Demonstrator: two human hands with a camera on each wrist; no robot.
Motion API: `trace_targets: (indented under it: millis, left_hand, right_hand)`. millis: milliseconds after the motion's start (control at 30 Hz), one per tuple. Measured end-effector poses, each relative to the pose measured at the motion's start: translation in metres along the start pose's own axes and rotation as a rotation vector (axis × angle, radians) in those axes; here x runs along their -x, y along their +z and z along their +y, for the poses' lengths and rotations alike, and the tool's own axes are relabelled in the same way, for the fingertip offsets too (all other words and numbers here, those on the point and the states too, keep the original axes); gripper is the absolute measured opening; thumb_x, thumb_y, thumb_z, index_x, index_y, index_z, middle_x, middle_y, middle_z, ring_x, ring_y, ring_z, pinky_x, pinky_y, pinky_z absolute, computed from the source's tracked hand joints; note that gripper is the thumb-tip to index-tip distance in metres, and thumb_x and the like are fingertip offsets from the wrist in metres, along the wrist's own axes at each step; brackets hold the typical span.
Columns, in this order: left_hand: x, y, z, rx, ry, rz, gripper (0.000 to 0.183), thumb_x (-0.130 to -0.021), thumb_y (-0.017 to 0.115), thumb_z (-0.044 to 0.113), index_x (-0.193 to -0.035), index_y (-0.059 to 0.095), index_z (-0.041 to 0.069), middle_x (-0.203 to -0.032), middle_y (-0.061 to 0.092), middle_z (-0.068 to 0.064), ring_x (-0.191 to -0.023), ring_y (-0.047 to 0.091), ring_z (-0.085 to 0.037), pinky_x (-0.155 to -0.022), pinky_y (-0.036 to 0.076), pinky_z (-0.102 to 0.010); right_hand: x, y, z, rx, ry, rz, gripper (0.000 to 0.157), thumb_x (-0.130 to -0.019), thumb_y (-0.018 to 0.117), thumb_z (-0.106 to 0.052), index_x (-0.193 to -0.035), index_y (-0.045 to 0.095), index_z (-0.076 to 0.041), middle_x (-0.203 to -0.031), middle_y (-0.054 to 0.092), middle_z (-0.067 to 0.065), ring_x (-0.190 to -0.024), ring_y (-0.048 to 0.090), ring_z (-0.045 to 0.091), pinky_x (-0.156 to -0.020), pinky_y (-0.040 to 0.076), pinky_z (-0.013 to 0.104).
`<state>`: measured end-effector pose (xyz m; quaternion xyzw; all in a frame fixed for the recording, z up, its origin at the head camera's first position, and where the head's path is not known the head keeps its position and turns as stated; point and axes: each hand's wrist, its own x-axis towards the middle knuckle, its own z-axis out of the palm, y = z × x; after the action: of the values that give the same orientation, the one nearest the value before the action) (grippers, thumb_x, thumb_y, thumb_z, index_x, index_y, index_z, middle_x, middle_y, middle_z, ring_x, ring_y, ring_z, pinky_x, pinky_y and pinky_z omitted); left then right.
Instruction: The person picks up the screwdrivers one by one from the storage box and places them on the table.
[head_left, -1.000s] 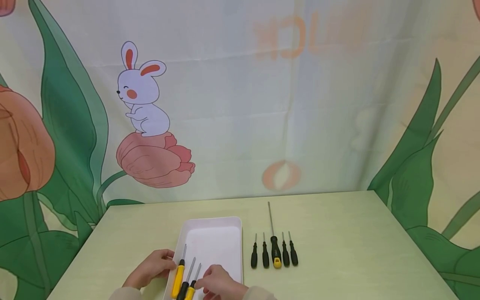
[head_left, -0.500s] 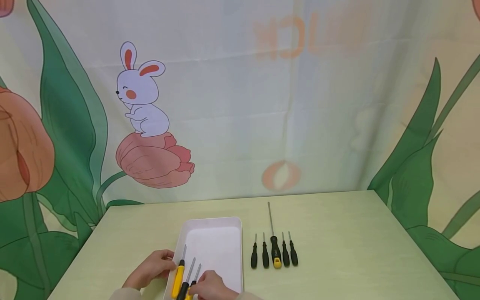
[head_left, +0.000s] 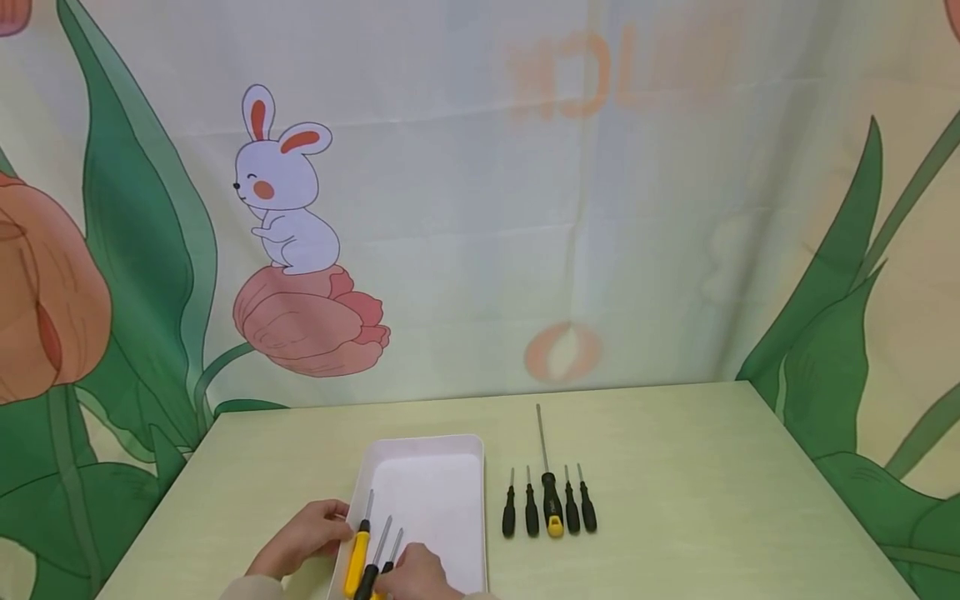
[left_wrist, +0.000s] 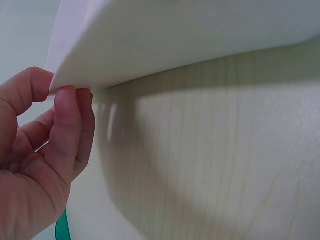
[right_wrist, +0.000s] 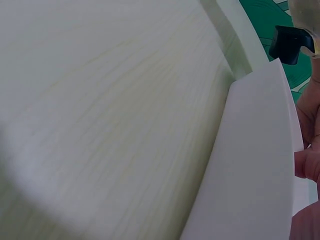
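A shallow white tray [head_left: 431, 475] lies on the table, with my left hand [head_left: 303, 533] gripping its left rim. The left wrist view shows thumb and fingers at the edge of the tray [left_wrist: 115, 60]. Inside, along the left side, are a yellow-handled screwdriver [head_left: 357, 560], a black-handled screwdriver [head_left: 367, 577] and a smaller yellow-and-black screwdriver [head_left: 396, 546], shafts pointing away. My right hand [head_left: 422, 573] reaches into the tray and holds the smaller one by its handle, which the fingers mostly cover. The right wrist view mainly has the tray's outer wall [right_wrist: 245, 150].
Right of the tray, a long black-and-yellow screwdriver [head_left: 552, 504] lies between several small black screwdrivers [head_left: 508, 512], all in a row. Behind the pale table [head_left: 675, 483] hangs a printed curtain [head_left: 450, 208].
My right hand has shifted a little left and down over the smaller screwdriver, covering more of its yellow handle. The left hand stays at the tray rim.
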<state>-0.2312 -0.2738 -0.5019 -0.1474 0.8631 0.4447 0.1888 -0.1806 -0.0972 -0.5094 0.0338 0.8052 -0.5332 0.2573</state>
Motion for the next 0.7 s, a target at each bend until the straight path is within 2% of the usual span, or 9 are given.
trace_targets:
  millis: [167,267,500,700]
  left_hand:
    - [0.001,0.0,0.001,-0.014,-0.003,0.003,0.038,-0.075,0.06,0.008,-0.11,0.051,-0.006,-0.087,0.056,-0.011,-0.073,0.05,-0.016,-0.066,0.047,-0.026]
    - [0.001,0.001,0.0,-0.009,0.008,0.01,0.038,-0.074,0.06,0.008,-0.109,0.051,-0.006,-0.086,0.056,-0.01,-0.072,0.05,-0.016,-0.065,0.047,-0.026]
    - [0.003,0.002,0.001,0.007,0.018,0.014,0.038,-0.074,0.059,0.006,-0.109,0.051,-0.007,-0.086,0.056,-0.011,-0.072,0.05,-0.016,-0.064,0.047,-0.026]
    - [0.002,0.001,0.0,0.001,0.02,0.013,0.038,-0.074,0.059,0.007,-0.109,0.051,-0.007,-0.087,0.056,-0.011,-0.072,0.051,-0.016,-0.065,0.047,-0.026]
  right_hand:
    - [-0.004,0.005,0.004,0.023,-0.061,0.011,0.011,-0.066,0.065,-0.012,-0.067,0.055,-0.007,-0.056,0.05,0.001,-0.052,0.048,0.016,-0.05,0.039,0.026]
    - [-0.005,0.007,0.006,0.039,-0.07,0.007,0.009,-0.064,0.065,-0.01,-0.065,0.056,-0.007,-0.054,0.05,0.0,-0.05,0.048,0.016,-0.048,0.037,0.025]
    - [-0.008,0.011,0.005,0.119,-0.028,0.033,0.019,-0.064,0.069,-0.014,-0.071,0.053,-0.005,-0.058,0.052,0.004,-0.051,0.049,0.019,-0.048,0.039,0.027]
    - [-0.008,0.014,0.002,0.186,0.003,0.063,0.031,-0.065,0.07,-0.017,-0.082,0.051,-0.002,-0.066,0.051,0.007,-0.058,0.049,0.022,-0.054,0.043,0.032]
